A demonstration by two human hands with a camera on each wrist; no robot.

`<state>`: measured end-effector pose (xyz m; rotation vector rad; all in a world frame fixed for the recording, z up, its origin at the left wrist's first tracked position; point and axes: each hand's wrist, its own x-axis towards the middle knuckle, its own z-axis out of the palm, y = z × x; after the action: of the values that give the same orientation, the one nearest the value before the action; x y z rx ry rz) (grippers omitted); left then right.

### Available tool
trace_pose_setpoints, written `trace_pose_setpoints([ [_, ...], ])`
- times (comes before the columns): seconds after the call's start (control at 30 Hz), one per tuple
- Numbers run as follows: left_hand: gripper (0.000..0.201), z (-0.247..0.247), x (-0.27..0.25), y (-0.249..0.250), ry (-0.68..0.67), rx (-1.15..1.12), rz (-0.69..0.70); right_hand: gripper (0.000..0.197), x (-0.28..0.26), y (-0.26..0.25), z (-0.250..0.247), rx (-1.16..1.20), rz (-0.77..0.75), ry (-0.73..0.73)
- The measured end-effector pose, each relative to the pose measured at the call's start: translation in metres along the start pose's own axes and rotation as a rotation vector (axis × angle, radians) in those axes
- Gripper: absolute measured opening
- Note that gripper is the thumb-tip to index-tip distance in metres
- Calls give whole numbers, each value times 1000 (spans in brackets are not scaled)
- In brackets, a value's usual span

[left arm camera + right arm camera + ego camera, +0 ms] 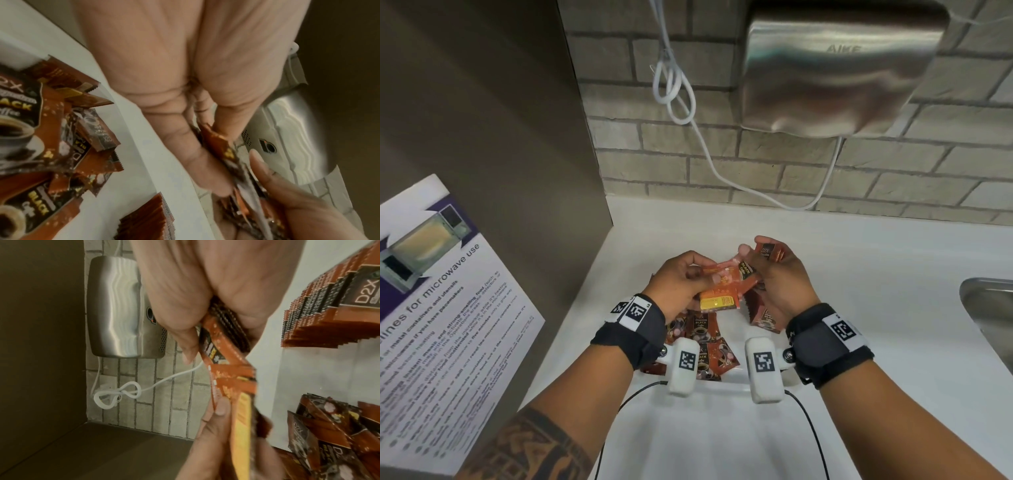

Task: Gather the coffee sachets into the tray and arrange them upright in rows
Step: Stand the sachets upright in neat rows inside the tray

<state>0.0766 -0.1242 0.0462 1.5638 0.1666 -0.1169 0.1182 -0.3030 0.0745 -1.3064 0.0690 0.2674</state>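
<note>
Both hands hold a bunch of orange-brown coffee sachets [726, 281] above the white tray [726, 378]. My left hand [681, 281] grips the bunch from the left, thumb and fingers curled round it [224, 151]. My right hand [774, 274] grips the bunch's right end, and more sachets [770, 253] stick out above its fingers; in the right wrist view the sachets [228, 363] sit pinched in its curled fingers. Loose sachets [702, 329] lie flat in the tray under my wrists. An upright stack of sachets [763, 315] stands at the tray's right side [329, 308].
The tray sits on a white counter [859, 267] against a brick wall. A steel hand dryer [839, 68] hangs above, with a white cable [674, 89] looping down. A brown cabinet side [482, 137] with a microwave notice [448, 308] stands left. A steel sink [989, 308] lies right.
</note>
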Motion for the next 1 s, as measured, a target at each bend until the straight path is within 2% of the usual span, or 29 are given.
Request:
trace_pose_setpoints([
  [0.1,17,1,1,1,59,-150,-28,48,-2,5,3,-53,15,-29],
  [0.23,20,5,-2,5,12,-263,-47,43,-2,6,6,-49,9,-53],
  [0.37,25,9,-6,4,-6,-198,-17,33,-2,-1,5,-10,-19,-61],
  [0.47,22,5,-4,0,52,-124,30,33,-2,-11,2,84,-57,11],
  [0.53,19,0,-2,0,101,-124,41,31,-2,-15,-1,3,-85,51],
  [0.57,18,-1,-1,0,126,-126,43,32,-5,-15,-3,-93,-81,25],
  [0.63,19,-1,-1,3,169,-123,56,45,-9,-11,-3,-301,-18,-111],
  [0.7,23,1,-1,6,192,-109,64,51,-13,-6,0,-392,40,-196],
  [0.87,21,2,-3,8,190,-115,32,42,-12,-5,1,-370,16,-178],
  [0.93,21,1,-2,7,229,-110,13,38,-9,-6,-2,-392,4,-148],
  [1.0,20,-1,-1,6,289,-103,-15,34,-6,-8,-4,-402,-82,-76],
])
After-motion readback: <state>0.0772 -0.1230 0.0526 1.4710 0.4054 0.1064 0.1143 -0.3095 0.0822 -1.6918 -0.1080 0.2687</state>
